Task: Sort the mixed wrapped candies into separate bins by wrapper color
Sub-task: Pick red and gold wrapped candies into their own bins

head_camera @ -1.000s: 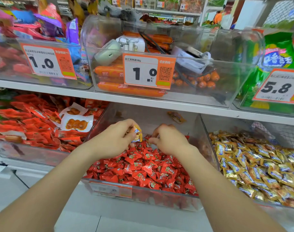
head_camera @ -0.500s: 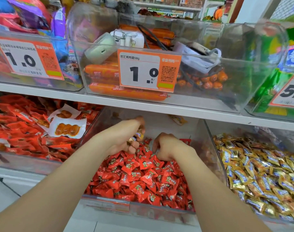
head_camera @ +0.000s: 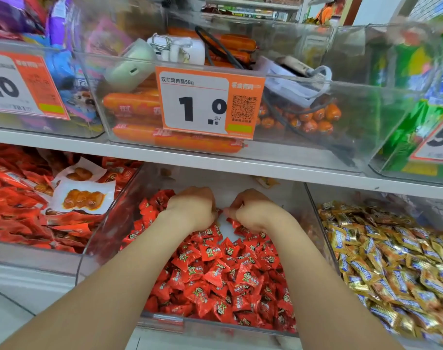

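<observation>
Left hand [head_camera: 191,207]: deep in the middle bin, knuckles up, resting on the back of the pile.
Left fingers: curled under, tips hidden; cannot tell whether pinching anything.
Right hand [head_camera: 253,210]: just beside the left hand, knuckles up, over the same back part of the pile.
Right fingers: curled down among the wrappers, thumb tip close to the left hand; cannot tell whether holding one.
Red candies [head_camera: 215,269]: heaped in the middle bin, thick toward the front, thin at the back, with bare floor showing between the hands.
Middle bin [head_camera: 106,223]: clear-walled, under the shelf, between two other bins.
Gold candies [head_camera: 392,261]: fill the right bin, apart from the red ones.
Stray gold piece [head_camera: 267,182]: at the very back of the middle bin, beyond the right hand.
Red packets [head_camera: 18,198]: piled in the left bin.
Shelf [head_camera: 240,165]: carries a clear bin of sausages [head_camera: 132,107].
Price tag [head_camera: 207,102]: orange and white, reads 1.0, on that bin's front.
</observation>
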Demonstrator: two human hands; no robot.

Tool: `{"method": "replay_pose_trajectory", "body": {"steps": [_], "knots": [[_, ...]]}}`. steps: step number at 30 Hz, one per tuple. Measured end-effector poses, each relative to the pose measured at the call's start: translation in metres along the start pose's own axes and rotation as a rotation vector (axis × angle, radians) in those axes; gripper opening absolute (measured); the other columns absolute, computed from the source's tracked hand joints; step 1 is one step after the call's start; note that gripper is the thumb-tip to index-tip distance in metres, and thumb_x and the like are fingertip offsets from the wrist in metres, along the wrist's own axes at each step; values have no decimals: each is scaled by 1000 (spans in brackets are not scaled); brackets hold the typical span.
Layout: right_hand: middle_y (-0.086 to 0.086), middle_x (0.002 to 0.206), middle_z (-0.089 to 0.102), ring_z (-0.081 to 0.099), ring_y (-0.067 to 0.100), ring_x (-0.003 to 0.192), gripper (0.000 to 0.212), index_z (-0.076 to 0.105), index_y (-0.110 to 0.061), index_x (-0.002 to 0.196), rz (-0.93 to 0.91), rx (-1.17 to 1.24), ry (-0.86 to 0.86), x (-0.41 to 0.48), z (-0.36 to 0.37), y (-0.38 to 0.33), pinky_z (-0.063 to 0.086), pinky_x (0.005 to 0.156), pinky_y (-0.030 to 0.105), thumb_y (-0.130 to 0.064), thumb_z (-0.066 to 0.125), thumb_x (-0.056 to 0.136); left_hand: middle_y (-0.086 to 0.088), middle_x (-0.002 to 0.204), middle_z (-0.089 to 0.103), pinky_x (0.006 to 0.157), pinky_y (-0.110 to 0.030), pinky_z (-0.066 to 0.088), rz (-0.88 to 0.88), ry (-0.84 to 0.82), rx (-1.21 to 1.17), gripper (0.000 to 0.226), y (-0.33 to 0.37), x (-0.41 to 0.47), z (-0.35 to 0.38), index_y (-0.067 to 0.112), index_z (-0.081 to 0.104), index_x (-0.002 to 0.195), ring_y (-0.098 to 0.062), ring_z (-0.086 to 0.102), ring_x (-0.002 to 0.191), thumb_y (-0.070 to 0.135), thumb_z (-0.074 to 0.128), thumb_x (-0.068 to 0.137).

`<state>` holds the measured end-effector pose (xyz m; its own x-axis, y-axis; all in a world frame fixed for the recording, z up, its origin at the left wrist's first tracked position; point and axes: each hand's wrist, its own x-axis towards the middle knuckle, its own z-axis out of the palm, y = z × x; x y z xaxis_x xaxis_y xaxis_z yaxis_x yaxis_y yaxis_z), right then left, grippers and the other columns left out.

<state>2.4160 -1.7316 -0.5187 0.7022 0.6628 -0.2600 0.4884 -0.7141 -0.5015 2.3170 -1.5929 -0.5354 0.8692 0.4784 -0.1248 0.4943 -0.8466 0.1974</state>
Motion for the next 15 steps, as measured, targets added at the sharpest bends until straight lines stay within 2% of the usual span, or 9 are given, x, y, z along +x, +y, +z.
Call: {"method": "replay_pose_trajectory", "body": {"steps": [2,4,7,9,11,13,15], "knots": [[7,105,76,70,24,92,24,76,-11,107,28,-100,28,-1,1,3,54,76,26,-32,73,95,0,114,68,85,-38,59,20,-20,81,43,0,2,3,27,70,109,-28,67,105,62,72,83],[9,111,73,71,30,99,28,70,-14,111,85,-181,106,-2,4,6,61,82,34,-25,78,87,3,115,67,85,-37,58,39,-79,135,52,0,2,4,30,70,112,-25,67,106,66,80,76],[5,109,73,71,26,96,30,74,-17,105,10,-145,88,-6,3,1,63,84,37,-28,85,78,5,108,67,75,-31,54,46,-46,125,40,2,2,4,31,71,100,-24,67,99,59,85,74],[-1,112,72,68,19,100,35,78,-21,106,-95,-102,-43,-12,2,-5,59,87,32,-37,90,78,2,94,68,68,-29,51,41,-30,56,34,2,1,2,26,69,87,-23,67,87,56,80,77],[-3,119,65,63,19,108,41,75,-24,118,-153,-111,-137,-17,7,-10,49,85,27,-43,86,83,-2,81,67,62,-28,47,27,-40,-38,36,-2,1,-3,19,65,77,-23,65,76,54,71,84],[0,121,65,63,21,110,41,73,-23,119,-165,-147,-142,-15,17,-9,46,84,27,-48,82,87,-3,79,64,61,-29,41,20,-21,-71,34,-9,-1,-8,18,58,73,-23,59,72,45,65,92],[2,118,68,65,23,105,38,72,-21,113,-151,-201,-106,-11,23,-7,53,85,30,-47,80,87,-4,78,55,60,-31,36,10,36,-101,31,-19,-5,-12,18,49,76,-22,53,72,37,58,99]]}}
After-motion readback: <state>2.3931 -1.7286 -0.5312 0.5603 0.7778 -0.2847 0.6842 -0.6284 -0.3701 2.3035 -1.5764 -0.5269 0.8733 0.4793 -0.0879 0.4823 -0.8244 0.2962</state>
